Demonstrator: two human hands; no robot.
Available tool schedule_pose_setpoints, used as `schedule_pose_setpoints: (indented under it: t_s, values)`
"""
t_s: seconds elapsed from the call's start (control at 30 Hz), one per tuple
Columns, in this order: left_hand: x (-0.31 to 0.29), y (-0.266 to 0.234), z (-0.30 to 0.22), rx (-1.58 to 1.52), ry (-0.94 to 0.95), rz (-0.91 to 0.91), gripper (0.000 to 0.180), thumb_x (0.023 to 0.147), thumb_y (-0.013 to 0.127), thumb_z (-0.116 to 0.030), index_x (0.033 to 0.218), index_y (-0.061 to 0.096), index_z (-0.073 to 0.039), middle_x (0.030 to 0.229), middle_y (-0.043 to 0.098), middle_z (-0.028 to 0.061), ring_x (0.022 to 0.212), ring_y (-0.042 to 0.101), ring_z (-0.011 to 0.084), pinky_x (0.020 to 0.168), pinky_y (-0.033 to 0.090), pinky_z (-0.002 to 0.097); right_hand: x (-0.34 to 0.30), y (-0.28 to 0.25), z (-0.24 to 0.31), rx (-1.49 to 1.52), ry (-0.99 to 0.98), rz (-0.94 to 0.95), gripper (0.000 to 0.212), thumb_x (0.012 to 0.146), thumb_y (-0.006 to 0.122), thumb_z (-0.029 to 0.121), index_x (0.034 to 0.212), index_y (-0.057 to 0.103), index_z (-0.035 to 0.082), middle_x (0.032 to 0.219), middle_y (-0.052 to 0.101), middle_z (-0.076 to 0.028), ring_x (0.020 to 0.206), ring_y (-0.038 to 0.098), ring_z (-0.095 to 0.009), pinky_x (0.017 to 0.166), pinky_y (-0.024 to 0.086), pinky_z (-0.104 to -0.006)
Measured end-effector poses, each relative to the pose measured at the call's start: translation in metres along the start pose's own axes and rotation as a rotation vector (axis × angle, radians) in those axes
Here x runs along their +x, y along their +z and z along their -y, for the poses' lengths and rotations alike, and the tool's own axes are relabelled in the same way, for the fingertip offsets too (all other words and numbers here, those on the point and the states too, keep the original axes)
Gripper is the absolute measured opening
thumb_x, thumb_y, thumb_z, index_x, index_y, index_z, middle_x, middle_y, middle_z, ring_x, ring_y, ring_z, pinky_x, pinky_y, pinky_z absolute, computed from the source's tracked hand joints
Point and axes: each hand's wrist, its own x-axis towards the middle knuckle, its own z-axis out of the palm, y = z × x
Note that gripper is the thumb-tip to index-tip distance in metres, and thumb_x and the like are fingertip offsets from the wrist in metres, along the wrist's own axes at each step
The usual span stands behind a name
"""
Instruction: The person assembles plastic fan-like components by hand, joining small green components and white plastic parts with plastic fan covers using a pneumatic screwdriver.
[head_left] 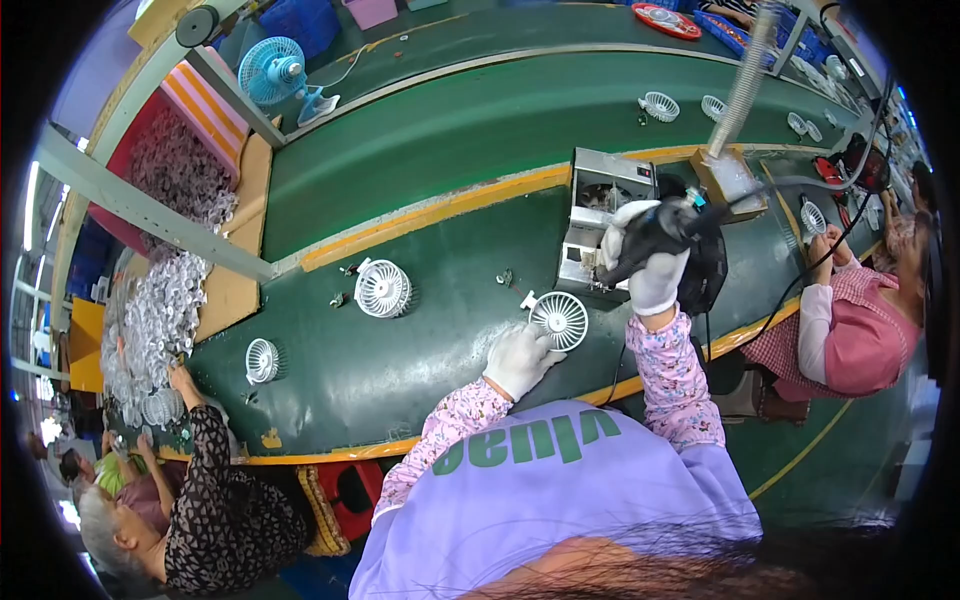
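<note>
My left hand (520,362), in a white glove, has its fingers against the near-left rim of a round white slatted fan wheel (559,321) lying on the green bench. A short wire with a small plug (528,298) comes off the wheel's upper left. My right hand (657,284), also gloved in white, is wrapped round a dark corded hand tool (655,240); its tip is hidden. Whitish cloth (622,222) shows beside the tool. Just left of the right hand stands a silver metal box (612,165) with small parts in its open top.
More fan wheels lie left on the bench (383,288). Beyond a yellow-edged ledge runs a green belt (420,150) carrying others. A cardboard box (728,185) sits under a flexible duct (745,80). Co-workers sit at left (240,520) and right (865,340). Clear plastic parts are heaped at far left (160,320).
</note>
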Motion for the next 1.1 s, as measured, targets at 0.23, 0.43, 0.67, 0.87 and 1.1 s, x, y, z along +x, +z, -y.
schedule_pose_setpoints:
  t_s: [0.23, 0.43, 0.67, 0.87, 1.1]
  values:
    - [0.005, 0.012, -0.010, -0.080, 0.022, -0.065, 0.020, 0.073, 0.066, -0.028, 0.075, 0.064, -0.009, 0.077, 0.054, 0.0095, 0.078, 0.056, 0.0291, 0.069, 0.044, 0.0427, -0.017, -0.001, 0.007, -0.143, 0.105, 0.099, 0.082, 0.063, 0.060, 0.074, 0.100, 0.050, 0.002, 0.060, 0.049, -0.004, 0.050, 0.048, -0.013, 0.047, 0.039, -0.0255]
    - [0.006, 0.011, -0.010, -0.074, 0.013, -0.054, 0.021, 0.073, 0.067, -0.028, 0.074, 0.064, -0.008, 0.078, 0.055, 0.0106, 0.078, 0.056, 0.0294, 0.069, 0.045, 0.0429, -0.042, 0.011, -0.028, 0.201, 0.391, 0.180, 0.087, 0.053, 0.077, 0.063, 0.103, 0.053, -0.004, 0.068, 0.056, -0.005, 0.058, 0.054, -0.011, 0.050, 0.042, -0.0213]
    - [0.008, 0.008, -0.008, -0.043, -0.032, 0.003, 0.026, 0.074, 0.069, -0.030, 0.084, 0.066, -0.006, 0.091, 0.061, 0.0129, 0.080, 0.059, 0.0330, 0.069, 0.048, 0.0418, -0.045, 0.011, -0.046, 0.031, 0.362, 0.428, 0.079, 0.058, 0.072, 0.067, 0.092, 0.055, -0.003, 0.065, 0.053, -0.003, 0.054, 0.049, -0.009, 0.049, 0.038, -0.0212]
    - [0.002, 0.012, -0.007, -0.067, 0.008, -0.053, 0.026, 0.070, 0.070, -0.031, 0.071, 0.062, -0.006, 0.079, 0.058, 0.0114, 0.074, 0.059, 0.0295, 0.067, 0.046, 0.0435, -0.047, 0.011, -0.043, 0.183, 0.500, 0.330, 0.083, 0.049, 0.083, 0.057, 0.098, 0.055, -0.004, 0.070, 0.057, -0.005, 0.057, 0.052, -0.009, 0.050, 0.041, -0.0195]
    - [0.013, -0.041, 0.037, 0.139, -0.159, -0.584, 0.043, 0.072, 0.065, -0.005, 0.113, 0.055, -0.008, 0.126, 0.047, 0.0223, 0.112, 0.050, 0.0372, 0.091, 0.045, 0.0384, -0.021, 0.014, 0.009, -0.030, -0.075, 0.184, 0.074, 0.072, 0.059, 0.068, 0.099, 0.051, 0.000, 0.060, 0.052, -0.007, 0.049, 0.049, -0.015, 0.044, 0.040, -0.0251]
